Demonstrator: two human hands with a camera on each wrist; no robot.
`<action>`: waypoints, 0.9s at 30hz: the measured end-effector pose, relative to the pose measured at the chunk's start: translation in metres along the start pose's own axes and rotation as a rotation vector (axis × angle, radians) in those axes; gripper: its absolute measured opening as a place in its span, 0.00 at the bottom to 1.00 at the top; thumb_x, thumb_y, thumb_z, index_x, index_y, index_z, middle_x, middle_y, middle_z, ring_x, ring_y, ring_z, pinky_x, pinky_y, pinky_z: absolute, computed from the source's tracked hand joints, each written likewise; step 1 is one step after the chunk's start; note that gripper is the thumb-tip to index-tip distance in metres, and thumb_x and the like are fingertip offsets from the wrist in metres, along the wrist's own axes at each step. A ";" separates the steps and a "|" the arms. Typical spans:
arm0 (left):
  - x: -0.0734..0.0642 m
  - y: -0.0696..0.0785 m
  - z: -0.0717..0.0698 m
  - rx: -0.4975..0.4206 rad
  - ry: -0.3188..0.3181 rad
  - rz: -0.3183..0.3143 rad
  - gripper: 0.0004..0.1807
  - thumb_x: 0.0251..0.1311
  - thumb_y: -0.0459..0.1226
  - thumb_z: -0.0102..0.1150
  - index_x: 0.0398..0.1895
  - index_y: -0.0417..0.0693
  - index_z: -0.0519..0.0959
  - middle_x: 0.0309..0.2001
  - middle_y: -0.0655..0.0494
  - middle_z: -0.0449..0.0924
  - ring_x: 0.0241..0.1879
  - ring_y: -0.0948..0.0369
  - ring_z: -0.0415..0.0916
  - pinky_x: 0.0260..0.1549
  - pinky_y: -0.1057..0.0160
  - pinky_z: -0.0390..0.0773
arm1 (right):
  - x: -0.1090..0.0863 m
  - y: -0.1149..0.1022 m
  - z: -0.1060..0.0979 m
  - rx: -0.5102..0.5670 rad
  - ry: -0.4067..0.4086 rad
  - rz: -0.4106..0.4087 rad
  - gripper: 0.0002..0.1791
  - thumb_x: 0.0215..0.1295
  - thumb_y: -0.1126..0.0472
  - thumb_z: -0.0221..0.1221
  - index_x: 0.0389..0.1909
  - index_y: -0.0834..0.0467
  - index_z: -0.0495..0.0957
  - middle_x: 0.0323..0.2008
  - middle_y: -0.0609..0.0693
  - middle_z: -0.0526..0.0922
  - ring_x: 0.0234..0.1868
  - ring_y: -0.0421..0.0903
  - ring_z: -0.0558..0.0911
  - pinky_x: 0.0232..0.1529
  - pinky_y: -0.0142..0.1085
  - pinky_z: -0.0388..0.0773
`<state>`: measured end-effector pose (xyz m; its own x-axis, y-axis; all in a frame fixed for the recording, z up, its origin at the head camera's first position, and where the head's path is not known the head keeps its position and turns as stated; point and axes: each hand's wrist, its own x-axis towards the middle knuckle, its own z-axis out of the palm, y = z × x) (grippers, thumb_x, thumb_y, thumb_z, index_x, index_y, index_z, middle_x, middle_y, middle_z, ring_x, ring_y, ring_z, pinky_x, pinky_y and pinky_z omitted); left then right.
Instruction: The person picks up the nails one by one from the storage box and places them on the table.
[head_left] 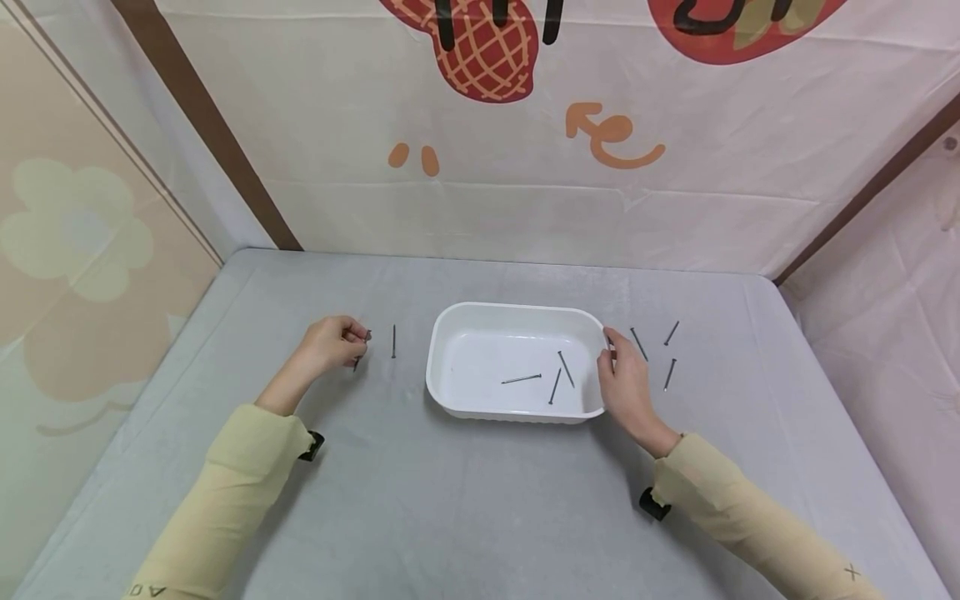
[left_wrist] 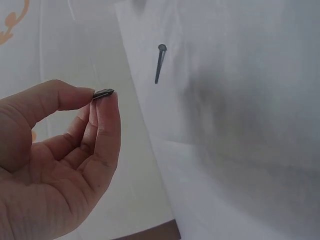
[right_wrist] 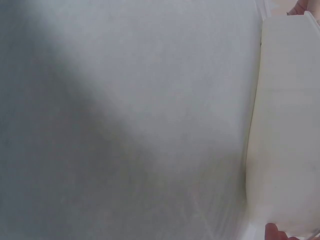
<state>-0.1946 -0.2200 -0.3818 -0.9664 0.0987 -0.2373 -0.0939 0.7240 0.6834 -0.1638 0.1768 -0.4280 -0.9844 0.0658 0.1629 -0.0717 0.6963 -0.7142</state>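
My left hand (head_left: 333, 343) pinches a dark nail (left_wrist: 103, 93) between thumb and index finger, above the left part of the table. Another nail (head_left: 393, 342) lies on the table just right of that hand, also showing in the left wrist view. At the right end of a white plastic tray (head_left: 480, 414), my right hand (head_left: 628, 385) grips the rim, thumb towards the inside. Its fingertips (right_wrist: 272, 232) show against the tray's end in the right wrist view. Inside the tray, towards the right, lie three loose nails, one of them (head_left: 521, 379) nearly level across the bottom.
Right of the right hand, three more nails lie on the table, the nearest (head_left: 639, 343) close to the fingers. A grey cloth (head_left: 495, 508) covers the table. Printed fabric walls (head_left: 525, 217) stand behind it and on both sides.
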 end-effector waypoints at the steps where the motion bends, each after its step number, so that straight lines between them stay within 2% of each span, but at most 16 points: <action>1: 0.000 0.000 0.000 0.003 -0.001 -0.002 0.13 0.52 0.28 0.49 0.41 0.28 0.73 0.30 0.46 0.74 0.25 0.62 0.73 0.26 0.66 0.78 | 0.000 0.000 0.000 -0.001 0.002 0.001 0.23 0.68 0.65 0.40 0.63 0.66 0.60 0.57 0.63 0.68 0.49 0.55 0.74 0.44 0.45 0.76; 17: 0.003 -0.013 0.006 0.033 -0.102 -0.043 0.11 0.55 0.29 0.52 0.39 0.28 0.74 0.27 0.50 0.73 0.22 0.63 0.72 0.25 0.65 0.77 | -0.001 0.003 0.002 -0.008 0.009 -0.007 0.23 0.68 0.63 0.39 0.62 0.66 0.60 0.57 0.62 0.68 0.49 0.54 0.74 0.44 0.45 0.76; 27: 0.010 -0.021 0.011 0.119 -0.136 -0.041 0.10 0.52 0.29 0.50 0.37 0.30 0.75 0.27 0.48 0.75 0.21 0.61 0.72 0.22 0.66 0.72 | 0.001 0.002 0.001 -0.002 0.003 0.005 0.23 0.69 0.64 0.40 0.63 0.65 0.60 0.57 0.62 0.68 0.50 0.55 0.73 0.45 0.45 0.75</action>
<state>-0.1997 -0.2267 -0.4062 -0.9206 0.1530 -0.3593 -0.0953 0.8043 0.5866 -0.1650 0.1773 -0.4303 -0.9844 0.0715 0.1609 -0.0659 0.6976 -0.7135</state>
